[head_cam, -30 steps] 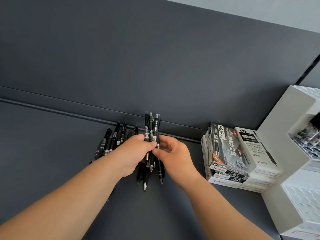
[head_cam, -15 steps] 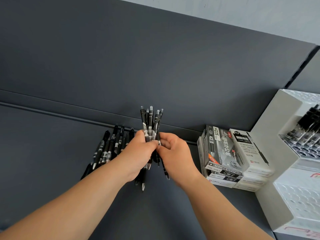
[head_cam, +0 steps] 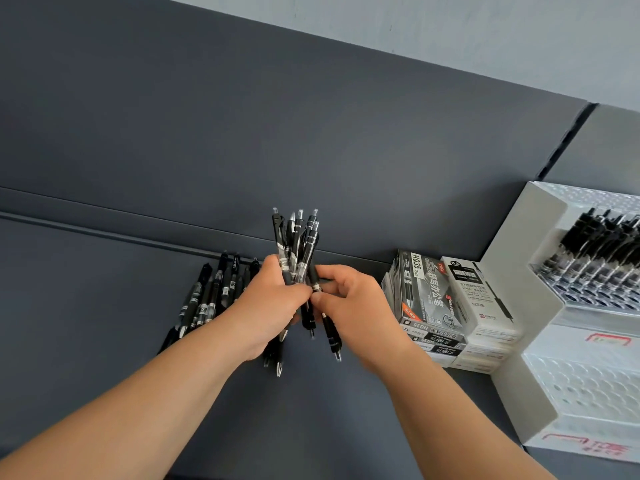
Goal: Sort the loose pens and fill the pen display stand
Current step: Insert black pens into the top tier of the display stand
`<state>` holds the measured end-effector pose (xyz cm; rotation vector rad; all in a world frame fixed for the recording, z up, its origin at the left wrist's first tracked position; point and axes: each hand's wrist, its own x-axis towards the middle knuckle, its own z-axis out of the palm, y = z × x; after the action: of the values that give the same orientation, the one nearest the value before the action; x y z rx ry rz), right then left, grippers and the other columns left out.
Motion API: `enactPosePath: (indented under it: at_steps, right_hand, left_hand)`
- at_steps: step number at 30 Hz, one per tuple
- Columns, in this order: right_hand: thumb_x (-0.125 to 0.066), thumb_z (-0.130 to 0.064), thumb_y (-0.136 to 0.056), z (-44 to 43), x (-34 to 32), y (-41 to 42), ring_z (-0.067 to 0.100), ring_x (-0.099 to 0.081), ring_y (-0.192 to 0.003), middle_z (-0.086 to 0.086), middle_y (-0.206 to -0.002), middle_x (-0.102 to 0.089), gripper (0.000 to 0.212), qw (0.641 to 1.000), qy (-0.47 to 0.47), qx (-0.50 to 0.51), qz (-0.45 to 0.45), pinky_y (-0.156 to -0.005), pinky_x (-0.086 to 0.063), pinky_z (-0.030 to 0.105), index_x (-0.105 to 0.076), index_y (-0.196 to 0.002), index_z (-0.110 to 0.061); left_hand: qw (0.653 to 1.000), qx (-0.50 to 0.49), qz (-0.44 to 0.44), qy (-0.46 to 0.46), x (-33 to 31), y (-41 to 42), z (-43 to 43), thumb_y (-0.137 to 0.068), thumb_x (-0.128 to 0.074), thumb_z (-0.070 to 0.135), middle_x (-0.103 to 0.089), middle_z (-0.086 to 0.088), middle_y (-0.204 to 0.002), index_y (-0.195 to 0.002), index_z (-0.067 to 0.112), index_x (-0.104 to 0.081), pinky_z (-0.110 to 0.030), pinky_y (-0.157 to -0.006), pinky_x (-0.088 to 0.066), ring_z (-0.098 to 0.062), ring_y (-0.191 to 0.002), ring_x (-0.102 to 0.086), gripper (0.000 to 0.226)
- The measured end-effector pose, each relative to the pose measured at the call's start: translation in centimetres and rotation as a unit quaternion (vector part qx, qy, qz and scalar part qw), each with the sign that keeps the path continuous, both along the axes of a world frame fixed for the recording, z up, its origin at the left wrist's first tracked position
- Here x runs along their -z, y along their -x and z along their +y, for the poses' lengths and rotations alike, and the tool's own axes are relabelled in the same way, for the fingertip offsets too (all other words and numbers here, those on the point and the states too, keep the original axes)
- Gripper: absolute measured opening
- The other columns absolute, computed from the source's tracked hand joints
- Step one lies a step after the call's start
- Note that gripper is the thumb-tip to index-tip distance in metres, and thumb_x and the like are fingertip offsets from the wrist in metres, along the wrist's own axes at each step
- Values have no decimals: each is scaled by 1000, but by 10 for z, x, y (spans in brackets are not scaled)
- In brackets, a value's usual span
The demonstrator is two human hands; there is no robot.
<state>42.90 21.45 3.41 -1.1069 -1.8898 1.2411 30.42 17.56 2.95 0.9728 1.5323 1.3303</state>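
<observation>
**penguy:** Lifted a bit since a second ago: the bundle of black click pens (head_cam: 297,244) now stands nearly upright above the dark grey surface (head_cam: 104,323).

**deskrat:** yep. left hand (head_cam: 270,306) has its grip wrapped round the bundle, back of the hand to the camera. right hand (head_cam: 356,306) pinches one slanted black pen (head_cam: 330,332) with thumb and forefinger. loose black pens (head_cam: 207,299) lie just left, white tiered display stand (head_cam: 540,306) far right.

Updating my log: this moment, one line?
left hand grips pen bundle | right hand pinches bundle | loose pens on shelf | stand part-filled
</observation>
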Motion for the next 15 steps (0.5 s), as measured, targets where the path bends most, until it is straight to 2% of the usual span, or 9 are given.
enactPosePath:
  at_steps: [2, 5, 10, 12, 15]
  right_hand:
    - [-57, -5, -89, -3, -4, -3, 12, -60, -64, 1, -73, -66, 31, 1000, -9, 7, -9, -65, -52, 34, -62, -111, -27]
    - [-58, -9, -90, -6, -12, -11, 11, -57, -61, -1, -68, -62, 24, 999, -7, 50, 16, -59, -48, 31, -54, -98, -31]
    - [-57, -15, -92, -6, -33, -35, 4, -56, -50, 6, -88, -69, 6, 993, 21, 94, 67, -49, -44, 21, -53, -93, -19]
    - [-56, -11, -92, -3, -42, -48, 5, -58, -57, 5, -91, -66, 8, 992, 32, 89, 87, -51, -44, 20, -56, -94, -19]
    - [-53, 4, -87, 1, -53, -71, 11, -60, -77, -2, -96, -62, 27, 989, 67, 54, 118, -63, -45, 22, -59, -99, -20]
  left_hand:
    - [1000, 2, -5, -9, -2, -2, -1, -84, -54, 5, -59, -10, -91, -103, 23, -49, -34, -65, -47, -21, -76, -56, 26]
    - [999, -2, -16, -28, -8, -9, -3, -85, -53, 5, -56, -7, -87, -102, 22, -48, -35, -64, -44, -21, -75, -53, 25]
    - [998, -2, -1, -61, -23, -24, -2, -88, -54, 7, -57, -7, -88, -107, 19, -48, -38, -69, -45, -22, -79, -54, 23]
    - [997, -4, 4, -74, -30, -34, -1, -88, -53, 7, -56, -7, -86, -109, 17, -48, -35, -66, -43, -21, -77, -53, 23]
    - [996, -8, 9, -88, -39, -52, 4, -89, -53, 6, -55, -4, -79, -109, 15, -47, -34, -62, -40, -21, -69, -49, 22]
